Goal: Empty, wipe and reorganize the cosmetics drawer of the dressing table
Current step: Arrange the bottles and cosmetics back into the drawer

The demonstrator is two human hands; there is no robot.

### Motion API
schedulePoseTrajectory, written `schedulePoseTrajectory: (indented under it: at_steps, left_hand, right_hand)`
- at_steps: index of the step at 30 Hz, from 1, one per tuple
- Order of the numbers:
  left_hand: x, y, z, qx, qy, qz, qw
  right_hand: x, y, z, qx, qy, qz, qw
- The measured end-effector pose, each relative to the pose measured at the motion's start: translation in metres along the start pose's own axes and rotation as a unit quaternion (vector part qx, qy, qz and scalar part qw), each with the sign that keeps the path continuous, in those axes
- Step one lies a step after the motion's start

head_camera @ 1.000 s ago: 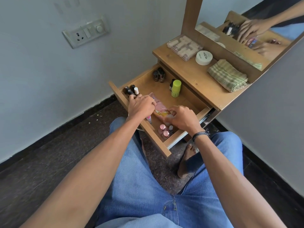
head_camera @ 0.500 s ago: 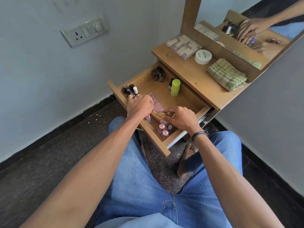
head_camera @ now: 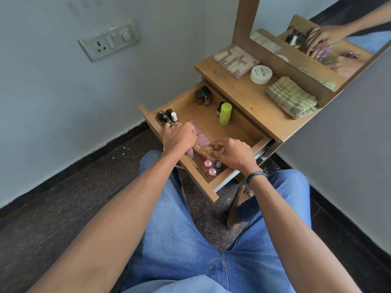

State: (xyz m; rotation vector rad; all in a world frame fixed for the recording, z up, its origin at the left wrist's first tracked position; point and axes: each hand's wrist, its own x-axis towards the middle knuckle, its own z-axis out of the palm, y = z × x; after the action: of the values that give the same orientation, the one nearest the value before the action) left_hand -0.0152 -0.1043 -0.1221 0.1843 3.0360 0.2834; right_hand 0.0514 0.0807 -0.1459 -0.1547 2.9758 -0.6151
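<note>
1. Between the two hands, on the floor of the open drawer (head_camera: 209, 123), lies the pink packet (head_camera: 201, 140). It is flat, and its long axis runs roughly parallel to the drawer's front panel.
2. The right hand (head_camera: 233, 154) is at the packet's yellow near end, which its thumb and forefinger pinch, so it looks the readier to lift.
3. The left hand (head_camera: 179, 137) has its fingers curled over the packet's far end. I cannot tell whether they grip it or only rest there (the knuckles hide the tips).
4. Counted in the drawer:
   - one packet
   - three slim bottles (head_camera: 169, 116) in the corner just beyond the left hand
   - two dark bottles (head_camera: 203, 96) in the back corner
   - one green tube (head_camera: 225, 114) with one small dark bottle (head_camera: 220, 107) just beside it
   - two pink-capped bottles (head_camera: 208, 163) and one dark-capped bottle (head_camera: 218, 165) just below the right hand
   - one small pink bottle (head_camera: 189, 152) under the left hand
5. Counted on the worktop (head_camera: 243, 98): one clear case (head_camera: 237, 61), one white jar (head_camera: 261, 74) and one folded checked cloth (head_camera: 292, 97).
</note>
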Motion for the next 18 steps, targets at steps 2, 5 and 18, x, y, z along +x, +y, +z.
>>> schedulePoseTrajectory:
  at_steps: [2,5,18]
  left_hand:
    - [0.000,0.000,0.000,0.000,0.000,-0.002,1.000]
    - [0.000,0.000,0.001,-0.003,-0.004,-0.005,1.000]
    - [-0.004,0.000,-0.003,-0.063,0.060,0.003,0.996]
  right_hand:
    - [-0.001,-0.001,-0.001,0.000,-0.004,-0.001,1.000]
    - [-0.001,-0.002,-0.001,0.003,-0.002,0.001,1.000]
    - [0.038,-0.001,-0.090,0.102,0.275,0.011,0.956]
